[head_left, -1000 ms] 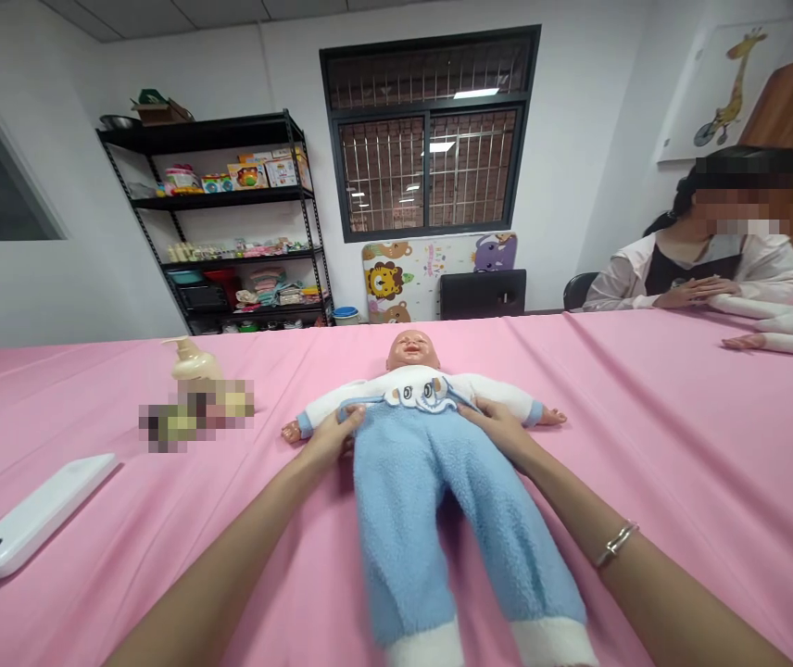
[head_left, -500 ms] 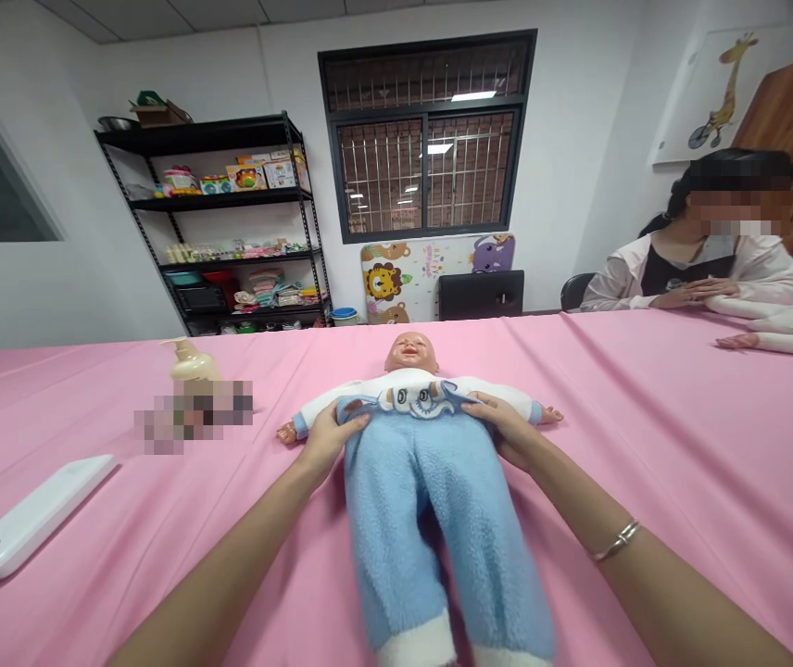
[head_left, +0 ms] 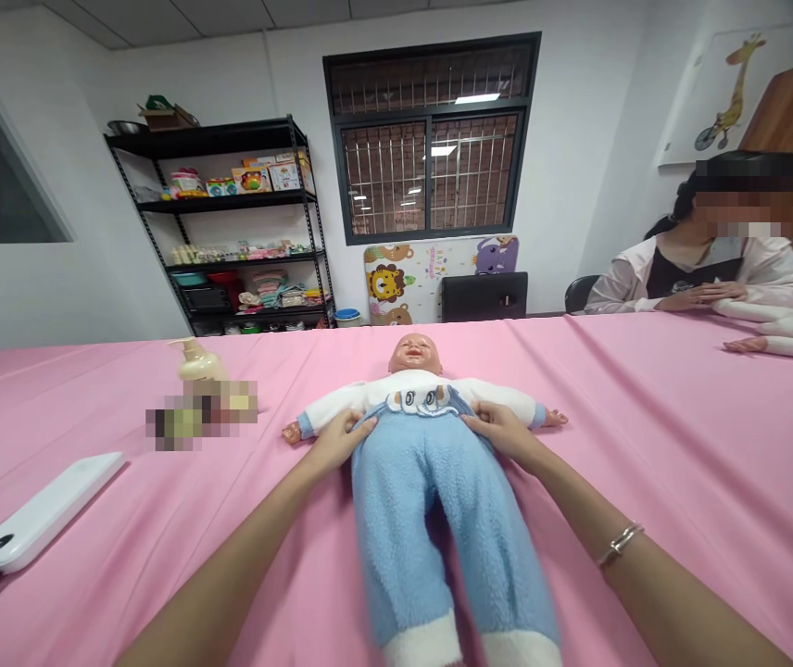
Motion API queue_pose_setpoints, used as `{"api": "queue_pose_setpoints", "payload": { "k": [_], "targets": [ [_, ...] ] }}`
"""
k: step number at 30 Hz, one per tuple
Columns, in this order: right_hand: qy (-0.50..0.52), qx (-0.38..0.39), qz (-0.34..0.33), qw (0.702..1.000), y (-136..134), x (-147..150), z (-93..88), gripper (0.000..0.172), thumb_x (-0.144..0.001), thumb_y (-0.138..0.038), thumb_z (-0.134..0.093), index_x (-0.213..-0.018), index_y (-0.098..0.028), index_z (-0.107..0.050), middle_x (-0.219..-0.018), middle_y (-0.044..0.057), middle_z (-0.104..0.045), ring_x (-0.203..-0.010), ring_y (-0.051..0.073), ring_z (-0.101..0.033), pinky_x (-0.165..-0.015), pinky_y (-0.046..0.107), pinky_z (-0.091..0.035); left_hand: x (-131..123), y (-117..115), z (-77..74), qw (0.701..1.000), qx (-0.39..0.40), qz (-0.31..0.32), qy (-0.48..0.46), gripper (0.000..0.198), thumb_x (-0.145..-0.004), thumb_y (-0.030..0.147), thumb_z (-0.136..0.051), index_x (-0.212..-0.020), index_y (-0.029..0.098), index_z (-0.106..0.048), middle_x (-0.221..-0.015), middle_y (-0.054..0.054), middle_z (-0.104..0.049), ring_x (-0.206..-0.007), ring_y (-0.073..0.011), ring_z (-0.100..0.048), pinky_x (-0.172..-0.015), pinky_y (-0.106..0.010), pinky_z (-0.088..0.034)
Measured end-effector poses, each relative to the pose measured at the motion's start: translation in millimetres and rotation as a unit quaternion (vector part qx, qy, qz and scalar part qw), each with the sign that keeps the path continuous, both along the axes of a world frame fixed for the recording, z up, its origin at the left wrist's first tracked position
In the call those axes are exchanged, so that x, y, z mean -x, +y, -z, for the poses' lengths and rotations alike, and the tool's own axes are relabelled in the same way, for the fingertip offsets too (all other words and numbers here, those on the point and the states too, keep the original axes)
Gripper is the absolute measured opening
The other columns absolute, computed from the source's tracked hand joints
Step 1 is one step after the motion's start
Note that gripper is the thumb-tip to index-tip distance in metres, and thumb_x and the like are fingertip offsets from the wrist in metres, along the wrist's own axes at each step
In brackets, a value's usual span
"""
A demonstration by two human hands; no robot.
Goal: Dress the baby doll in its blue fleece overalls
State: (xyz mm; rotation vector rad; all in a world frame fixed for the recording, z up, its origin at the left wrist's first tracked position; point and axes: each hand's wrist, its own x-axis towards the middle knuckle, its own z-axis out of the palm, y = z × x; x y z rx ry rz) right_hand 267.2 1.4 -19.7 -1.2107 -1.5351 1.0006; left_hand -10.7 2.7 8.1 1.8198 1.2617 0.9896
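A baby doll (head_left: 416, 354) lies on its back, head away from me, arms spread, in a white top (head_left: 407, 382) with an elephant face and fleecy light-blue pants (head_left: 403, 491) with white cuffs. At the doll's waist, on the left side, my left hand (head_left: 341, 437) pinches the edge of the pants between thumb and fingers. Opposite it, my right hand (head_left: 500, 431), with a silver bangle on the wrist, grips the pants' other side. The waist edge lies over the lower part of the elephant face. My fingertips are partly hidden by the cloth.
A pink cloth (head_left: 230, 519) covers the table. To the left stand a cream pump bottle (head_left: 198, 359), blurred items beside it, and a white device (head_left: 45, 514) with a cable. Across the table at right sits a person (head_left: 702, 269) near another doll (head_left: 792, 329). Black shelves (head_left: 230, 199) stand behind.
The waist edge has come up over more of the elephant face, hiding its trunk. Both hands keep their hold at the sides. The whole view has shifted slightly.
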Motion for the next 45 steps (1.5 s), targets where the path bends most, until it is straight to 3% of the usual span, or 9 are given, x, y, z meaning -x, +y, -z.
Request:
{"api": "queue_pose_setpoints", "payload": {
  "k": [3, 6, 11, 15, 20, 24, 30, 36, 45],
  "targets": [
    [-0.083, 0.027, -0.024, 0.996, 0.5, -3.2, 3.5, 0.046, -0.068, -0.058, -0.051, -0.052, -0.017, -0.038, -0.049, -0.005, -0.032, -0.048, 0.007, -0.025, -0.049, 0.024, -0.018, 1.5, 0.0, 1.1, 0.998, -0.016, 0.041, 0.04, 0.037, -0.077, 0.049, -0.046, -0.08, 0.016, -0.062, -0.087, -0.004, -0.063, -0.087, -0.0227, -0.055, -0.079, -0.033, -0.04],
    [-0.096, 0.018, -0.002, 0.995, -1.5, -4.9, 0.9, 0.047, -0.068, -0.058, -0.052, -0.051, -0.017, -0.037, -0.049, -0.005, -0.029, -0.049, 0.007, -0.025, -0.049, 0.024, -0.018, 1.4, -0.9, 0.8, 0.999, 0.018, 0.044, -0.022, 0.035, -0.075, 0.044, -0.053, -0.092, 0.016, -0.063, -0.099, -0.005, -0.063, -0.097, -0.0251, -0.054, -0.088, -0.035, -0.038],
    [0.023, 0.021, 0.037, 0.999, -10.1, 3.5, -3.7, 0.04, -0.066, -0.055, -0.058, -0.061, -0.016, -0.049, -0.056, -0.004, -0.044, -0.054, 0.009, -0.037, -0.051, 0.023, -0.028, -5.2, -3.3, 3.3, 0.964, 0.089, 0.035, -0.249, 0.037, -0.07, 0.031, -0.062, -0.104, 0.016, -0.06, -0.112, -0.006, -0.06, -0.107, -0.0239, -0.051, -0.095, -0.035, -0.036],
    [0.066, 0.019, 0.079, 0.994, -16.9, 17.2, -0.5, 0.037, -0.074, -0.052, -0.052, -0.072, -0.015, -0.054, -0.065, -0.001, -0.054, -0.059, 0.01, -0.047, -0.055, 0.023, -0.038, -11.7, -5.9, 6.8, 0.942, 0.09, -0.007, -0.323, 0.037, -0.07, 0.032, -0.063, -0.103, 0.016, -0.061, -0.115, -0.007, -0.058, -0.111, -0.0243, -0.049, -0.098, -0.036, -0.034],
    [0.058, 0.027, 0.109, 0.992, -14.4, 22.4, 4.2, 0.032, -0.085, -0.039, -0.046, -0.101, -0.013, -0.054, -0.098, 0.004, -0.057, -0.084, 0.015, -0.056, -0.073, 0.031, -0.048, -13.3, -9.7, 8.9, 0.956, 0.082, 0.013, -0.282, 0.043, -0.074, 0.042, -0.059, -0.11, 0.018, -0.058, -0.118, -0.008, -0.056, -0.112, -0.0249, -0.048, -0.099, -0.037, -0.033],
    [0.05, 0.04, 0.121, 0.991, -9.4, 16.2, 3.3, 0.029, -0.085, -0.035, -0.046, -0.106, -0.017, -0.054, -0.11, 0.005, -0.054, -0.095, 0.017, -0.054, -0.082, 0.034, -0.047, -11.7, -9.0, 7.7, 0.963, 0.068, 0.029, -0.259, 0.044, -0.074, 0.043, -0.058, -0.11, 0.018, -0.057, -0.112, -0.008, -0.06, -0.109, -0.0244, -0.051, -0.096, -0.037, -0.036],
    [0.052, 0.06, 0.107, 0.991, -6.3, 19.1, 3.8, 0.031, -0.085, -0.039, -0.045, -0.102, -0.014, -0.055, -0.101, 0.004, -0.057, -0.087, 0.015, -0.056, -0.077, 0.032, -0.048, -8.2, 1.1, 9.6, 0.965, 0.071, 0.057, -0.246, 0.043, -0.074, 0.044, -0.058, -0.107, 0.017, -0.057, -0.109, -0.007, -0.061, -0.105, -0.0226, -0.053, -0.092, -0.034, -0.038],
    [0.086, 0.061, 0.075, 0.992, -5.6, 24.4, 1.5, 0.053, -0.075, -0.063, -0.041, -0.087, -0.014, -0.058, -0.074, 0.005, -0.062, -0.073, 0.018, -0.055, -0.061, 0.028, -0.044, -6.0, 10.9, 15.0, 0.973, 0.058, 0.024, -0.224, 0.044, -0.075, 0.046, -0.056, -0.107, 0.015, -0.058, -0.113, -0.008, -0.06, -0.106, -0.0237, -0.052, -0.096, -0.036, -0.035],
    [0.102, 0.121, -0.064, 0.985, -19.1, -5.0, -15.2, 0.047, -0.059, -0.047, -0.071, -0.092, -0.017, -0.059, -0.093, 0.006, -0.063, -0.085, 0.019, -0.057, -0.071, 0.027, -0.044, 3.8, 9.9, 15.9, 0.961, 0.081, 0.05, -0.258, 0.038, -0.074, 0.038, -0.059, -0.105, 0.016, -0.062, -0.109, -0.005, -0.062, -0.109, -0.0247, -0.051, -0.1, -0.037, -0.033]
  ]
}}
